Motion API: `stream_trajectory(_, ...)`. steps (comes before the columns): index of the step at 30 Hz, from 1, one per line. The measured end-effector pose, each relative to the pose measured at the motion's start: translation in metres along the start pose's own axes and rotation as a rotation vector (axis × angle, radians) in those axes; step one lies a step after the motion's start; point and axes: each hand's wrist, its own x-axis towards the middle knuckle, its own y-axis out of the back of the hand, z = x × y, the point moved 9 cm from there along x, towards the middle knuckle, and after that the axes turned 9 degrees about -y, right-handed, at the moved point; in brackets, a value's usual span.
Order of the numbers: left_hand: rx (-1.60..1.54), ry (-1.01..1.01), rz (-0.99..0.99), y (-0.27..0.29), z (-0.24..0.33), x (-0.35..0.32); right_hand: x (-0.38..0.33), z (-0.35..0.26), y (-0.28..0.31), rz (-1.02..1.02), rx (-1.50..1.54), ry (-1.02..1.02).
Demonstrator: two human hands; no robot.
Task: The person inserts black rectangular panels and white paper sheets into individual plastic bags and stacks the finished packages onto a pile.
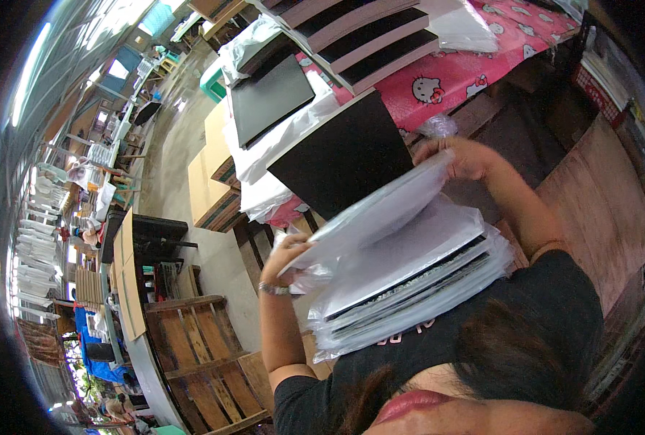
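Note:
A flat piece in a clear plastic sleeve (384,206) is held tilted in front of my body. My left hand (288,257) is closed on its left end, where loose plastic bunches under the fingers. At the opposite end, my right hand (459,158) pinches the corner. Beneath it, close to my chest, lies a stack of plastic-sleeved flat pieces (417,286) with dark layers showing at the edges. Just beyond the held piece, a black panel (348,152) leans at the table's edge. What is inside the held sleeve is hard to make out.
Stacked black panels with pale edges (380,54) stand on a pink patterned tablecloth (446,90). Another black panel (273,98) lies on white wrapping to the left. Cardboard boxes (210,185) sit beside the table, and a wooden pallet (199,348) is at lower left.

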Motion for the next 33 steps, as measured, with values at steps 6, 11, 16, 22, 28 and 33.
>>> stream_trajectory(6, -0.342, 0.194, -0.334, -0.038, -0.175, 0.06, 0.052, 0.216, 0.119, 0.149, -0.109, -0.438)
stream_trajectory(11, -0.104, 0.087, -0.017, -0.012, -0.188, 0.062, 0.045, 0.124, 0.075, 0.307, -0.945, -0.367)
stream_trajectory(16, 0.112, -0.151, -0.009, -0.002, -0.032, 0.019, -0.001, 0.052, -0.08, -0.615, -0.521, -0.118)
stream_trajectory(22, 0.14, -0.844, -0.261, -0.085, 0.12, -0.023, 0.076, 0.072, -0.081, -0.12, -1.198, 0.131)
stream_trajectory(28, -0.473, -0.925, -0.189, -0.097, 0.174, -0.024, 0.048, -0.105, -0.158, 0.047, -0.559, 0.473)
stream_trajectory(33, -0.542, -0.846, -0.071, -0.072, 0.167, -0.013, 0.051, -0.131, -0.135, 0.017, -0.419, 0.521)
